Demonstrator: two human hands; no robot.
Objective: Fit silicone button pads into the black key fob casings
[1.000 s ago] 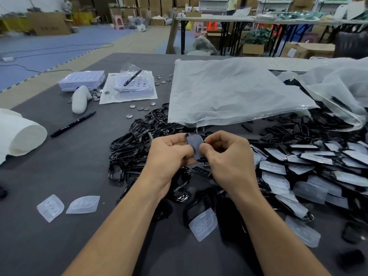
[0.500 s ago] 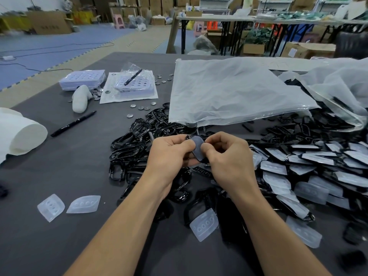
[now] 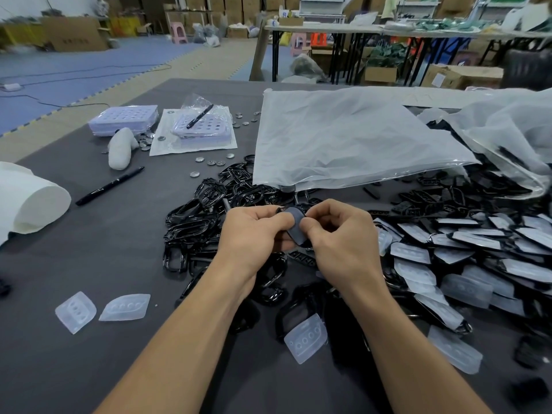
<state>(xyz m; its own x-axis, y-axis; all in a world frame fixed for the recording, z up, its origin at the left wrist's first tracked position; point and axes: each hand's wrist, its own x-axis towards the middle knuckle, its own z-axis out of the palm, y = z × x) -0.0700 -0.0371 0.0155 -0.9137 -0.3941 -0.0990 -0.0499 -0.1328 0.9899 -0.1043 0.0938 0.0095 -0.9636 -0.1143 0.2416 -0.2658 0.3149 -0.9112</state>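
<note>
Little is changing since the earlier frames: both hands are staying above the near edge of the black pile, and the casing (image 3: 296,225) between them is sitting a touch more tilted than a second ago, its grey inner face turned toward the camera. The left hand (image 3: 254,234) is curling closed on the casing's left edge, thumb pressing on top. The right hand (image 3: 340,237) is curling closed on its right edge, thumb pressing against the grey face. Whether a pad is already seated inside, I cannot tell.

Under and to the left of the hands a heap of empty black casings (image 3: 203,216) is lying on the dark grey table (image 3: 89,264). To the right, a spread of fobs with translucent pads (image 3: 478,255) is reaching toward the table's right edge. One loose silicone pad (image 3: 305,342) is lying near, between the forearms, and two more loose pads (image 3: 101,309) are lying well apart from it at near left.

Farther away, a large clear plastic bag (image 3: 352,138) is lying flat just beyond the heap. At far left a black pen (image 3: 110,185) is lying beside a white roll (image 3: 33,201), with small round metal discs (image 3: 212,162) scattered near stacked white trays (image 3: 124,119).
</note>
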